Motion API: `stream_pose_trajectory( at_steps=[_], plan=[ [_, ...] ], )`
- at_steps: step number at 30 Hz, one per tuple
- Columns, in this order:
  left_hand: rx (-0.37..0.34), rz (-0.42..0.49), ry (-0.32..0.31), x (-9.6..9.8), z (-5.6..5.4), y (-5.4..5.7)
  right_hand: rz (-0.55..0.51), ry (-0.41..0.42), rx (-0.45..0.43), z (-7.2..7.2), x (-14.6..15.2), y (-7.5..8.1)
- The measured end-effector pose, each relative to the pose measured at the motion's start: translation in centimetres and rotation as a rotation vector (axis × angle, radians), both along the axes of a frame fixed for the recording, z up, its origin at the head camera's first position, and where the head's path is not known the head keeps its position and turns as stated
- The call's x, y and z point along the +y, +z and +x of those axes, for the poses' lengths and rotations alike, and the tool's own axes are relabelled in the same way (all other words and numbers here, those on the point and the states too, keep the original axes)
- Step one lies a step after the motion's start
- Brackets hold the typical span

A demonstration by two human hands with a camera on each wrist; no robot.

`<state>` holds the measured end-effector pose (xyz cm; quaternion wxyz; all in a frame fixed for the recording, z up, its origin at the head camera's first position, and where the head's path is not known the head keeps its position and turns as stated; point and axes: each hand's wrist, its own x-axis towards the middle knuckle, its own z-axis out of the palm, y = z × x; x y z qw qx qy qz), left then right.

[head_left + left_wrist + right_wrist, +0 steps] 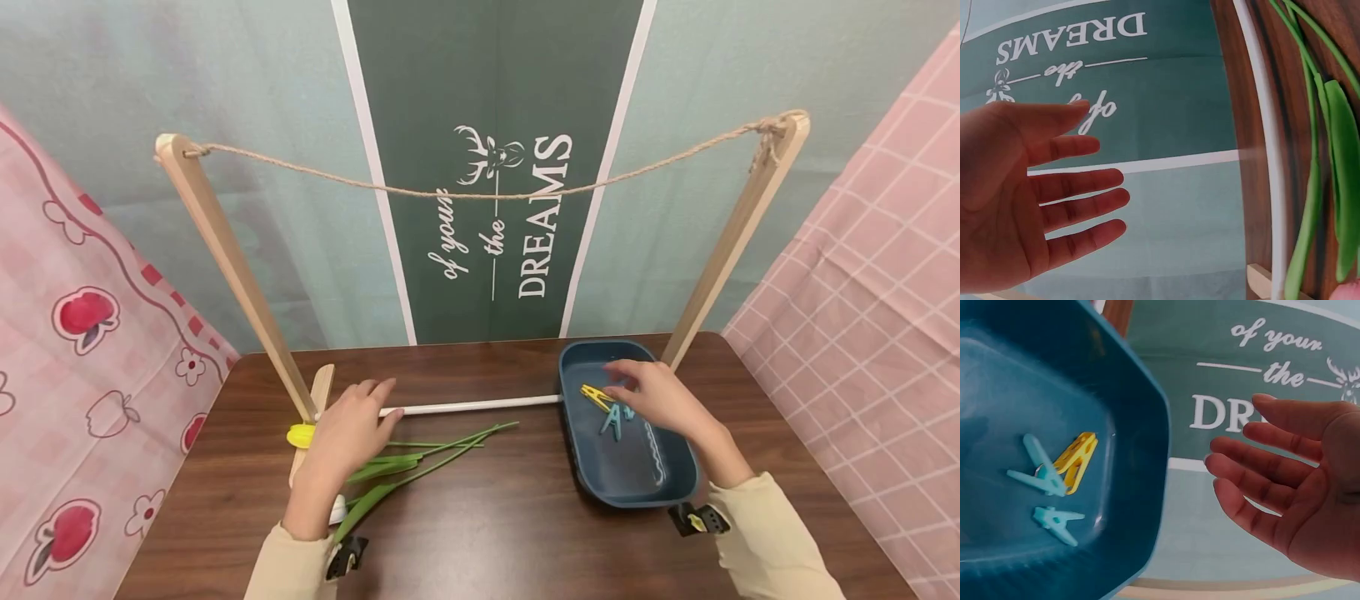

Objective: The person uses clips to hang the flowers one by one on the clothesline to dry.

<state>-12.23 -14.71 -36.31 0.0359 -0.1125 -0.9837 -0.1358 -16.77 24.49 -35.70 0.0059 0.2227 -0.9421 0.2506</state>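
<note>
My left hand hovers over the artificial tulips, fingers relaxed and holding nothing. Green stems reach out to its right, and a yellow tulip head shows at its left. Under the wrist a white tulip head is partly covered; a pink one peeks into the left wrist view. My right hand is above the blue basin, loosely bent and empty. Inside the basin lie a yellow clothespin and two light blue clothespins, one larger-looking and one beside it.
Two wooden posts, left and right, carry a sagging twine between their tops. A white rod runs low across the brown table. The left post has a wooden foot. Printed curtains hang behind and at both sides.
</note>
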Motion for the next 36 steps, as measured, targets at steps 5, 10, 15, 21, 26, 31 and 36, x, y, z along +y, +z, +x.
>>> stream_pose_trajectory(
  at_steps=[5,10,15,21,26,31,36],
  plan=[
    [-0.026,0.014,-0.002,-0.5,-0.1,-0.8,-0.009,-0.012,-0.046,-0.7,0.8,-0.8],
    [-0.044,0.021,-0.003,-1.0,-0.1,-1.7,-0.008,-0.024,-0.062,-1.2,1.6,-1.6],
    [-0.047,0.02,0.004,-1.4,-0.1,-2.4,-0.003,-0.03,-0.094,-1.4,2.0,-2.0],
    [-0.072,0.025,0.015,-1.7,0.1,-2.9,-0.017,-0.024,-0.118,-1.9,2.4,-2.6],
    [-0.084,0.038,0.025,-1.9,0.2,-3.1,-0.078,-0.038,-0.203,-2.7,2.8,-3.4],
    [-0.092,0.04,0.022,-2.2,0.4,-3.4,-0.126,-0.056,-0.282,-3.3,3.3,-4.4],
    [-0.111,0.045,0.023,-2.4,0.6,-3.7,-0.168,-0.078,-0.324,-3.8,3.7,-5.5]
  ],
)
